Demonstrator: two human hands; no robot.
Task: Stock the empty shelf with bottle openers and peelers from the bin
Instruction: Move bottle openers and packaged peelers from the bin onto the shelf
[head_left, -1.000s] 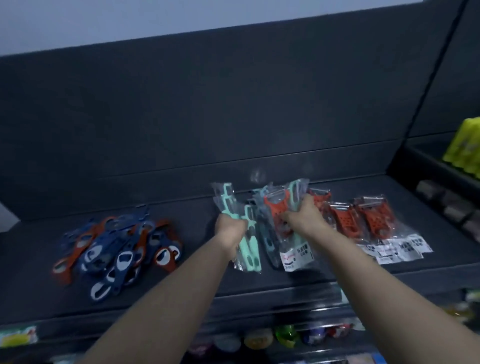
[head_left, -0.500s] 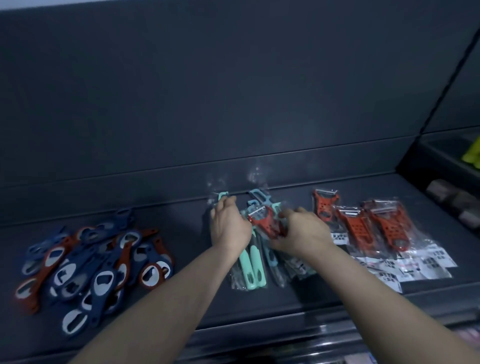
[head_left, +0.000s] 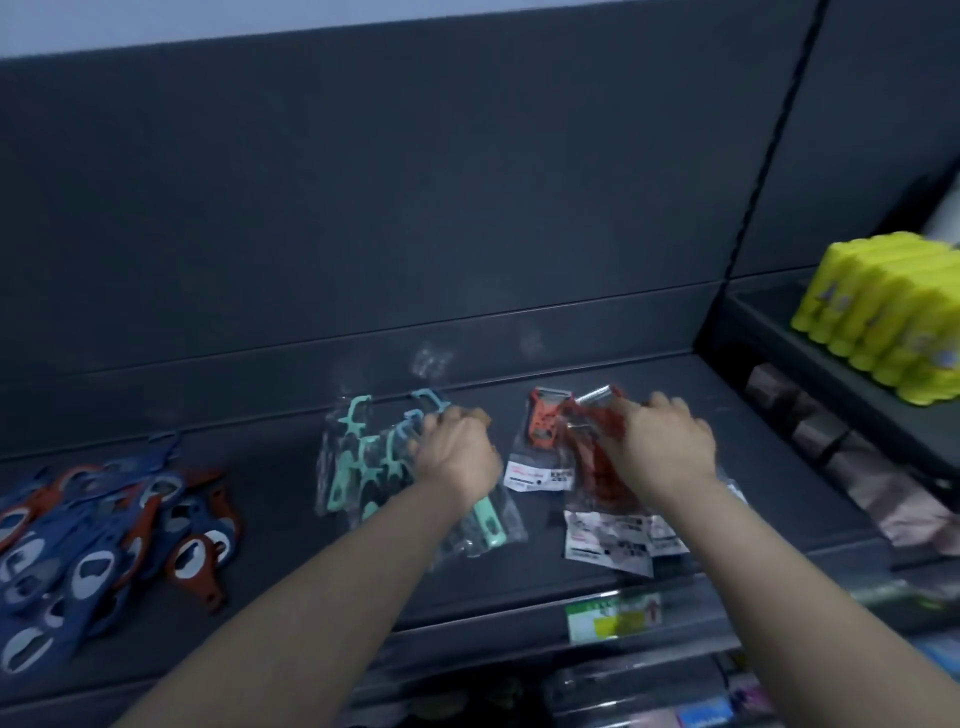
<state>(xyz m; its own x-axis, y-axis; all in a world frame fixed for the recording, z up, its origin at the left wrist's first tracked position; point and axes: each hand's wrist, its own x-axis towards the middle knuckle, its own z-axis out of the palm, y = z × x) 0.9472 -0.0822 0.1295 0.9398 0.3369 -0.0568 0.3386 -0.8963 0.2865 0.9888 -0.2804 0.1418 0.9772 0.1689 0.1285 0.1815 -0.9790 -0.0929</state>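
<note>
Both kinds of goods lie on the shelf (head_left: 291, 519) — the hands are at the peelers.
The bottle openers (head_left: 104, 540) are piled at the shelf's left end. The left hand (head_left: 457, 452) rests on the teal peelers (head_left: 353, 457) in the middle and the right hand (head_left: 665, 447) on the red peelers (head_left: 545, 431) beside them — if the fingers (head_left: 662, 404) grip or only press, I cannot tell. The bin is out of view.

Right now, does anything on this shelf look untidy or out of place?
Yes. The bottle openers at the left lie in a jumbled heap, blue and orange mixed, pointing every way. The teal peelers overlap crookedly too.
</note>
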